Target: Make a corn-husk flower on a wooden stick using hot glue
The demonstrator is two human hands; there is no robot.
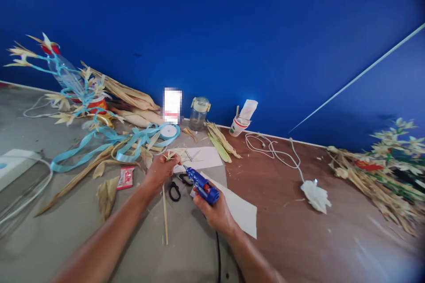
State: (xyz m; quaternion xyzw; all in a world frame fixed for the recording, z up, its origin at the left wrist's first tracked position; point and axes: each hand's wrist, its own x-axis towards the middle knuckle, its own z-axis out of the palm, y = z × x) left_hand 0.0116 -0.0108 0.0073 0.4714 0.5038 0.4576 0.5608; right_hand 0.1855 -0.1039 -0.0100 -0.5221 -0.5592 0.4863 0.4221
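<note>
My right hand (214, 212) is closed around a blue hot glue gun (201, 185), whose tip points toward my other hand. Pinched in my left hand (162, 170) is a small pale corn husk flower (170, 155), partly covered by the fingers. The nozzle is close to the flower; whether they touch I cannot tell. Below and between the hands lie black-handled scissors (174, 191), their blades hidden. A thin wooden stick (165, 221) lies under my left hand. Just beyond the hands, white paper (210, 158) carries several thin pieces.
Light blue ribbon (84, 155), dried husks (79, 172) and a red packet (125, 178) spread to the left. Behind stand a lidded jar (198, 115) and a paper cup (238, 126). A white cable (275, 152) and husk bundle (375, 185) lie right. The gun's black cord (218, 252) runs toward me.
</note>
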